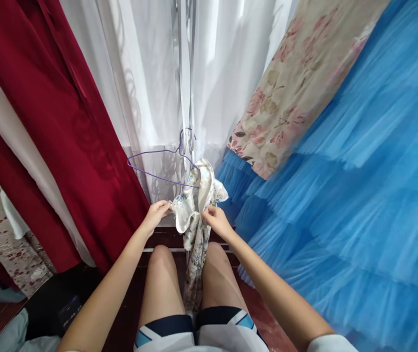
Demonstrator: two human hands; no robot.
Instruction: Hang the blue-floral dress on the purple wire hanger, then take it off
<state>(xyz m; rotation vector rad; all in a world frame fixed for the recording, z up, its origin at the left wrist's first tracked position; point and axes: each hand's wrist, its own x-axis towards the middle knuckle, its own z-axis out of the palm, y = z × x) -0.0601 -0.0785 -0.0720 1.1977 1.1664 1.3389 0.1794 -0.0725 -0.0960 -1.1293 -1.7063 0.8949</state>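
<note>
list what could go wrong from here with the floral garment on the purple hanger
The floral garment sits on only one side of the purple hanger, whose other side is bare, so it might slip off.

The left hand and right hand both grip the cloth, so a hard tug could stretch it or tilt the hanger.

Its lower end hangs between the knees and might get caught there.
</note>
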